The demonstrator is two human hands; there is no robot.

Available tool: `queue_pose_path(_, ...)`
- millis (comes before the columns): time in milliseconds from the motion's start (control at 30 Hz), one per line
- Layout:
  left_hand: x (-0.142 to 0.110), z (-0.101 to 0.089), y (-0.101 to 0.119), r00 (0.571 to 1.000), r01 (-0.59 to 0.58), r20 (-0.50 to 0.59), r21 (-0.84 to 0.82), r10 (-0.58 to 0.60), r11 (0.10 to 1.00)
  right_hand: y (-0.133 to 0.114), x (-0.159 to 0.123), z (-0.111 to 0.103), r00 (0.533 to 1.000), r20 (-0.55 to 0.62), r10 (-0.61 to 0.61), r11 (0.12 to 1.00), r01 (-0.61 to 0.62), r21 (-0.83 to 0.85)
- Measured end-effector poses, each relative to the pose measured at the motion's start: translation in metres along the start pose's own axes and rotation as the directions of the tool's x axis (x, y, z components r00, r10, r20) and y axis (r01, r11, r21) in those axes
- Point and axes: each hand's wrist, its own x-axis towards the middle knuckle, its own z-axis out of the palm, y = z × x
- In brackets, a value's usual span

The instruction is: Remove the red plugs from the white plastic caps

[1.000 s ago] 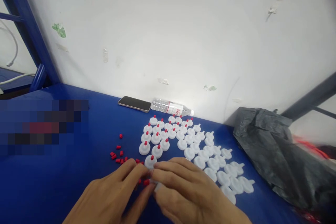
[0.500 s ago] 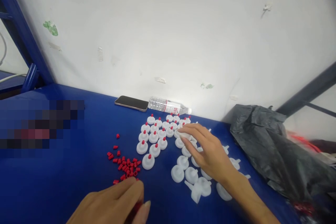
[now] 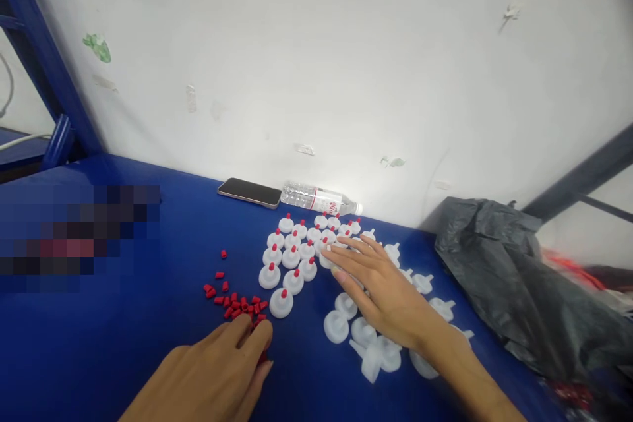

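Note:
On the blue table (image 3: 148, 343) lie many white plastic caps (image 3: 336, 328); those at the left (image 3: 281, 304) carry red tips. My right hand (image 3: 380, 287) lies flat with fingers stretched out over the plain white caps in the middle, touching them. A pile of small red tips (image 3: 237, 306) sits left of the caps. My left hand (image 3: 212, 376) rests at the near edge of that pile, fingers together and pointing at the tips; I cannot make out whether it holds one.
A phone (image 3: 250, 192) and a clear water bottle (image 3: 319, 199) lie by the white wall. A crumpled black plastic bag (image 3: 524, 283) fills the right side. Blue frame posts (image 3: 39, 46) stand at the left.
My hands were together near me over a cap; they parted. The right hand reached out over the white caps and flattened, while the left moved back to the red tips.

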Motion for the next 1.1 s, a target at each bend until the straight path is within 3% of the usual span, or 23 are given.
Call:
queue_pose_path(100,0.013,-0.014,0.003,0.994,-0.094,-0.04,0.074,0.097,0.993,-0.003,0.0,-0.003,0.999,0.036,0.021,0.999,-0.022,0.024)
queue_pose_path(333,0.028,-0.034,0.009,0.973,-0.175,-0.134,0.095,0.187,0.98,-0.009,0.001,-0.007,0.991,0.115,0.069,0.994,-0.077,0.073)
queue_pose_path(667,0.018,-0.026,0.001,0.971,-0.158,-0.172,0.05,0.164,0.986,-0.008,-0.001,-0.01,0.984,0.153,0.087,0.99,-0.102,0.096)
queue_pose_path(867,0.019,-0.031,-0.004,0.977,-0.12,-0.181,-0.046,0.11,0.992,-0.013,0.0,-0.013,0.997,0.064,0.034,0.994,-0.04,0.104)
queue_pose_path(1100,0.025,-0.035,-0.004,0.98,-0.119,-0.171,-0.09,0.103,0.989,-0.026,0.005,-0.007,0.986,0.167,0.008,0.991,-0.03,0.132)
